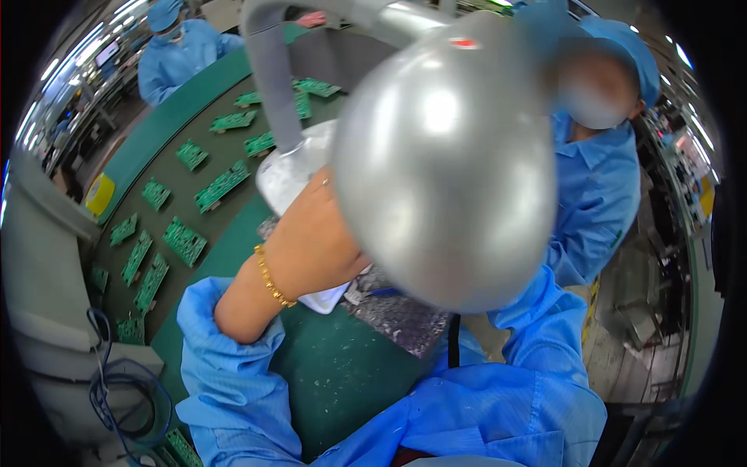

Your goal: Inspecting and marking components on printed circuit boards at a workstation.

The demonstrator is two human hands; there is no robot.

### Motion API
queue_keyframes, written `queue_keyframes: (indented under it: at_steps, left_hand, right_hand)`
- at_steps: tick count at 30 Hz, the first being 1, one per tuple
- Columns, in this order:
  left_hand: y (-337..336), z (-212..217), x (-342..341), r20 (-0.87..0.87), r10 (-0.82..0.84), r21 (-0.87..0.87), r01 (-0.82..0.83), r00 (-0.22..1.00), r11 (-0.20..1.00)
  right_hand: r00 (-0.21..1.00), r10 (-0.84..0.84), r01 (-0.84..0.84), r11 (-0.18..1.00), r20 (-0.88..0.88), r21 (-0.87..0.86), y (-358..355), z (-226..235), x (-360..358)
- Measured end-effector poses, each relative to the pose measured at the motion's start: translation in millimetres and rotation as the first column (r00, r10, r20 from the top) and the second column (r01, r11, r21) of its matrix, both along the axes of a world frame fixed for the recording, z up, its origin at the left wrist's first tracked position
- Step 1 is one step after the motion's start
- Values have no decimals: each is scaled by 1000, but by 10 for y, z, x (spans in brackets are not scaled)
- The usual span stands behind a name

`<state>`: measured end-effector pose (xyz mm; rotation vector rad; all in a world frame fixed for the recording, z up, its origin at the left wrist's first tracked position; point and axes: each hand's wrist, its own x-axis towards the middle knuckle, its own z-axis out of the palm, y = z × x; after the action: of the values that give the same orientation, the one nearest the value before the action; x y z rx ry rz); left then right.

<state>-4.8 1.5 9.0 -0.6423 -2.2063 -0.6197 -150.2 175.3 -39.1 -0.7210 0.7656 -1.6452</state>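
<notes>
One bare left hand [311, 233], bracelet [272, 278] at wrist, reaching in at the edge of the silver lamp [443, 171]. Fingertips hidden; no saying whether grip spread, pressed together or pinching. Right sleeve [537, 327] running up to the lamp, right hand out of sight, grip unreadable too. White piece [325, 300] just below left hand, beside speckled mat [401, 319] on green bench [334, 381].

Likeliest trouble, as judged: knuckles knocking the lamp, from working so close against it. Also possible: bracelet catching on white piece; mat sliding if bumped; a fumble from poor sight under the lamp.

Around: green boards [184, 241] spread along a dark strip [218, 152] to the left, yellow tape [99, 193] by the outer rim, coiled cable [117, 397] lower left. Co-worker [595, 187] in blue beyond lamp, another [183, 58] upper left. In the way: lamp, masking much of the work; lamp arm [268, 78] and white base [284, 183], blocking reach toward nearest boards.
</notes>
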Motion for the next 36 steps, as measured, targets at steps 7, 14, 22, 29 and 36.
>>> queue_keyframes:
  at_steps: [7,14,22,29,36]
  left_hand:
    - [87,-25,-219,-158,32,359,27,987,933]
    - [-24,136,-396,-321,27,380,103,947,919]
    - [-239,141,-335,-356,93,282,12,930,959]
    - [-188,148,-392,-378,71,278,41,923,960]
    - [-71,163,-535,-449,0,309,155,893,938]
  right_hand:
    - [101,-810,944,262,-578,-201,-549,1347,940]
    - [-70,-738,557,529,-671,-640,188,448,61]
    - [-119,-651,452,637,-750,-624,-82,520,21]
    - [-122,-657,438,637,-744,-634,-19,604,69]
    - [-298,-600,443,602,-743,-664,200,629,-10]
